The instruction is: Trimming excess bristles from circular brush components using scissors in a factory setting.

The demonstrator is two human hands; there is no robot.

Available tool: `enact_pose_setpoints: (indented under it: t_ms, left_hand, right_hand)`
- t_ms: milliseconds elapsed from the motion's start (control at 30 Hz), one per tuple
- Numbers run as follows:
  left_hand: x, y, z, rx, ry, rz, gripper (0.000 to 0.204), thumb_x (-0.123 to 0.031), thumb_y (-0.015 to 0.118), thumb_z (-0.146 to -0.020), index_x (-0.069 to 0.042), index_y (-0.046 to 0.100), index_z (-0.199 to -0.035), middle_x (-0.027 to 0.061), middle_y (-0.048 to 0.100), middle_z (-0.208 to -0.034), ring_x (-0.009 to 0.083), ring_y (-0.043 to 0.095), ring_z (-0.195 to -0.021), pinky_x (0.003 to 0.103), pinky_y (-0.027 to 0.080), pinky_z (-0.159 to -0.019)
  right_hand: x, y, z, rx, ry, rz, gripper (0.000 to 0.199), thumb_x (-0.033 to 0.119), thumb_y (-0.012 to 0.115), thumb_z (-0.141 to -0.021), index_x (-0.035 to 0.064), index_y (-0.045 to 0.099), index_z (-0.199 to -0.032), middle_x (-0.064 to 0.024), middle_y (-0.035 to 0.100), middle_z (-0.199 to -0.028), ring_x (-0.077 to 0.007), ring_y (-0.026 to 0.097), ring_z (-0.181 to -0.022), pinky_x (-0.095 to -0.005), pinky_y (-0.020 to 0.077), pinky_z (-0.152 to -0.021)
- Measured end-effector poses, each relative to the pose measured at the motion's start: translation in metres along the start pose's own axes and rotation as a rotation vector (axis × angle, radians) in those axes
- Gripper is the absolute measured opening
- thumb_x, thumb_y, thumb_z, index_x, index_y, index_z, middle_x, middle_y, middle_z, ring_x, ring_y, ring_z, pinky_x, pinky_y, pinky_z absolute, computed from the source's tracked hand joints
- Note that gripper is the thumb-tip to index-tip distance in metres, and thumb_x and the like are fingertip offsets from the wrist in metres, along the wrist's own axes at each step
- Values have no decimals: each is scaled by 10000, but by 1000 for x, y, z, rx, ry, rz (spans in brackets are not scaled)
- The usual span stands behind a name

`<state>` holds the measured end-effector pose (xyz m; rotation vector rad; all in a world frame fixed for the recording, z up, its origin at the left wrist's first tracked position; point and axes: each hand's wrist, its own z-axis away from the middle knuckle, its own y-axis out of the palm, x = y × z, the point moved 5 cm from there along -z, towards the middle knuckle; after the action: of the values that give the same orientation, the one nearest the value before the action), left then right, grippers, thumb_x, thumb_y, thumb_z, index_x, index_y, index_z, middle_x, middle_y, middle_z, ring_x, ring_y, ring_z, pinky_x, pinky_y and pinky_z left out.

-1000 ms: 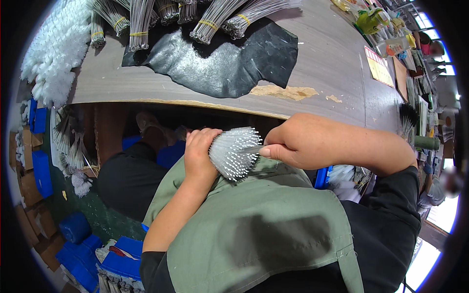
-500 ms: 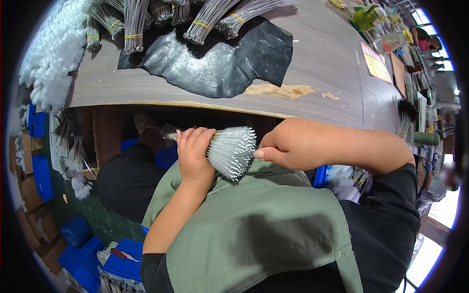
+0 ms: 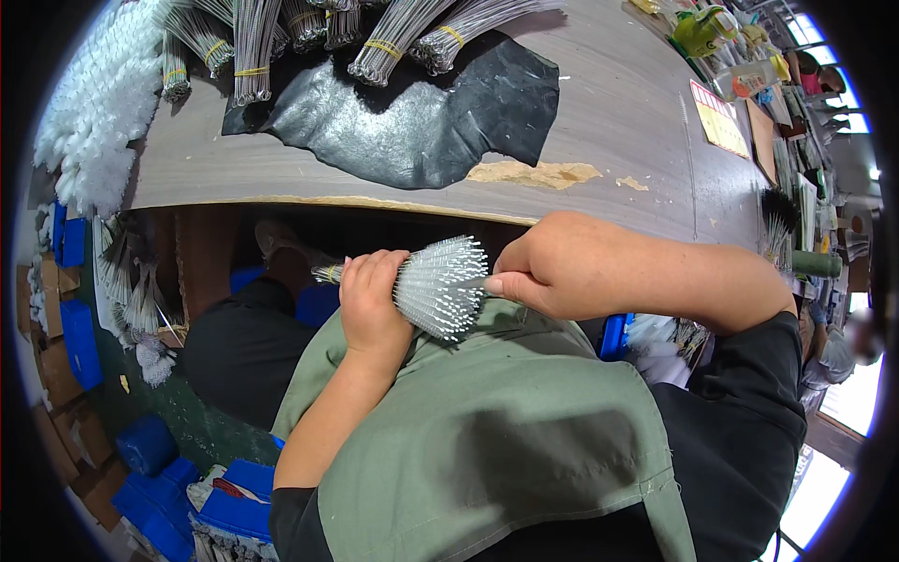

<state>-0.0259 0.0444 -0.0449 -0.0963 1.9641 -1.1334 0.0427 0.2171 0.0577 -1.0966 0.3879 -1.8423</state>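
**Bundle of thin rods gripped below the table edge**

The left hand (image 3: 372, 304) is wrapping its fingers tightly round a bundle of thin silvery rods (image 3: 438, 286), clamping it just below the near edge of the wooden table (image 3: 618, 122). The rod ends are fanning out to the right of that fist, and a short stub of the bundle is poking out on its other side. The right hand (image 3: 552, 265) is sitting just beside the fanned ends, also below the table edge, with its fingers drawn together; a fingertip is touching the tips of the rods, though whether it is pinching one cannot be told. Both hands are hovering over a green apron (image 3: 487, 440) on the person's lap.

On the table, a black sheet (image 3: 421, 117) is lying near the middle, and several tied bundles of similar rods (image 3: 384, 37) are resting partly on its far side. White fluffy brushes (image 3: 94, 112) are piling up at the table's left end. Under the table, to the left, blue bins (image 3: 80, 337) are standing on the floor.
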Motion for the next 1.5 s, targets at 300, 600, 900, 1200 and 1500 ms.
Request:
enact_pose_setpoints:
  t_ms: [300,600,900,1200,1500]
  left_hand:
    - [0,1,-1,-29,25,27,346,-69,701,-668,-42,608,-1000,114,643,-958,321,582,-914,421,431,-838]
    - [-6,-2,-2,-53,52,-10,317,-85,727,-652,-28,615,-944,126,654,-904,322,602,-833,404,458,-761]
    - [-5,-2,-1,-59,50,-61,295,-109,709,-680,-45,609,-951,106,649,-882,316,594,-831,401,443,-764]
    - [-1,0,2,-45,41,-84,322,-78,687,-679,-65,608,-990,86,637,-921,300,579,-873,401,410,-796]
    - [-2,-1,4,-53,32,-149,365,-43,659,-674,-77,620,-1035,76,621,-978,274,558,-931,400,378,-837]
  right_hand:
    - [5,2,11,4,51,-78,418,332,446,-953,-14,654,-846,-232,642,-786,-420,613,-797,-495,471,-759]
    - [-1,15,7,-53,71,-139,425,333,439,-962,-17,654,-855,-227,646,-800,-410,619,-820,-483,477,-779]
    - [1,11,9,-58,80,-148,413,324,433,-966,-12,657,-883,-230,647,-803,-411,622,-818,-482,480,-782]
    - [1,11,10,-47,86,-172,407,316,431,-966,-15,654,-889,-235,645,-814,-411,618,-829,-486,472,-788]
    - [-4,10,11,-107,57,-168,397,304,448,-956,-14,656,-842,-224,645,-787,-413,612,-793,-481,473,-755]
